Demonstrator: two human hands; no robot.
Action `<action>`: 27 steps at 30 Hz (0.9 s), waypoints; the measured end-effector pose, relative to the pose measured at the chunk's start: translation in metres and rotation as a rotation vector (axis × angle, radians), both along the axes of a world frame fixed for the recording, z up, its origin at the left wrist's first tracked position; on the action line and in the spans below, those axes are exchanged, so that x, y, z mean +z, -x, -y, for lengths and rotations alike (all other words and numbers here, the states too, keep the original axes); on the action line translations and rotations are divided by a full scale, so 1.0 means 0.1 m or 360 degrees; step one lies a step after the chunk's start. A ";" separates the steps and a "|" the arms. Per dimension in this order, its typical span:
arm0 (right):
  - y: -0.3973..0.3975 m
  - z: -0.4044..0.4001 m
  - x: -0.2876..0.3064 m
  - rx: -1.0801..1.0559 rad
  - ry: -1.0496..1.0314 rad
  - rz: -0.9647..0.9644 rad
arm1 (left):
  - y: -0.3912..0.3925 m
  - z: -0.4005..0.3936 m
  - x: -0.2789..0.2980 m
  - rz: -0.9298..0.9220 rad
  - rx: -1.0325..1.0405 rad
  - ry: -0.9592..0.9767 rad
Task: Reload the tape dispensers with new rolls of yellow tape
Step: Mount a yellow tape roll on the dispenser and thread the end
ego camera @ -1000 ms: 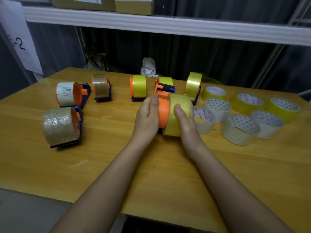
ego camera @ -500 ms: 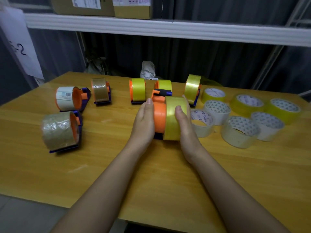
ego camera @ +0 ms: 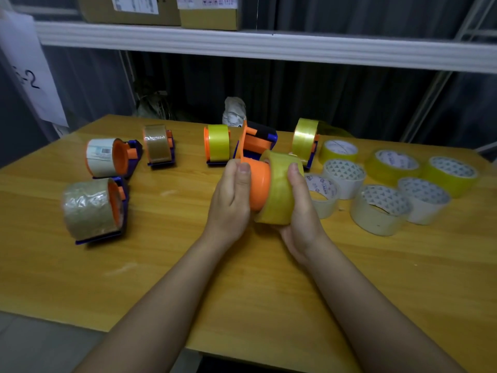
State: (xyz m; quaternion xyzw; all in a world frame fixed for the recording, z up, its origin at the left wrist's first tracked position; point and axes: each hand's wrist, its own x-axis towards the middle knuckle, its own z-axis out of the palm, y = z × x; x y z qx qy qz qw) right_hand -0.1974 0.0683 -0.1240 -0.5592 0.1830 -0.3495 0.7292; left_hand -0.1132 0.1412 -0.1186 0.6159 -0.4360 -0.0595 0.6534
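Observation:
I hold an orange and blue tape dispenser [ego camera: 256, 146] tilted above the wooden table [ego camera: 188, 265]. My left hand [ego camera: 231, 200] grips its orange hub [ego camera: 259, 185] from the left. My right hand [ego camera: 301, 211] curls round a yellow tape roll [ego camera: 279, 195] that sits partly over that hub. Two dispensers with yellow tape stand behind, one at centre [ego camera: 217, 145] and one to the right [ego camera: 305, 141]. Loose yellow rolls [ego camera: 392, 165] lie at the right.
Three dispensers with brownish or white rolls stand at the left: [ego camera: 94, 208], [ego camera: 110, 157], [ego camera: 158, 145]. Several whitish tape rolls [ego camera: 379, 208] lie flat at the right. A white shelf [ego camera: 269, 45] with cardboard boxes hangs above the table's far edge.
Both hands lifted the dispenser and roll off the table and tilted them, so the blue handle now points up and away. The roll sits askew on the hub.

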 end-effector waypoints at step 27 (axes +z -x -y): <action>-0.09 -0.03 -0.11 -0.0219 0.0476 -0.0089 | 0.02 0.03 0.01 -0.0346 -0.0160 0.0033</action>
